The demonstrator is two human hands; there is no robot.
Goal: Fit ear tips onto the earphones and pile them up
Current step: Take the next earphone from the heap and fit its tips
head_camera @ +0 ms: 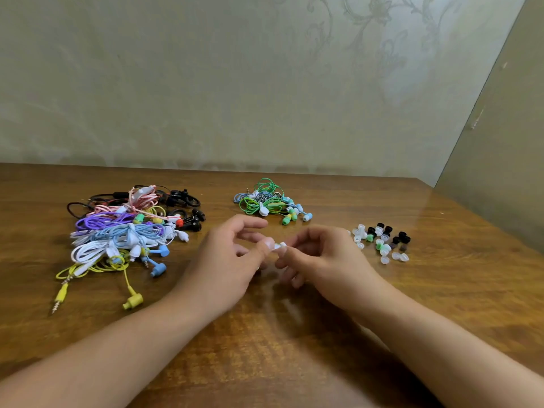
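Note:
My left hand (pixel 226 260) and my right hand (pixel 321 257) meet over the middle of the table. Between their fingertips sits a small white earbud (pixel 279 246); my left thumb and finger pinch one end, my right fingers pinch the other end, where a white ear tip shows. Its cable is hidden by my hands. A large tangle of unfitted earphones (pixel 126 231) in several colours lies at the left. A smaller pile of green, blue and white earphones (pixel 270 203) with tips lies behind my hands. Loose ear tips (pixel 381 241), white, black and green, are scattered at the right.
The wooden table (pixel 294 348) runs up to a patterned wall at the back and a panel at the right. A yellow earphone with its jack (pixel 132 301) trails from the left tangle toward the front edge.

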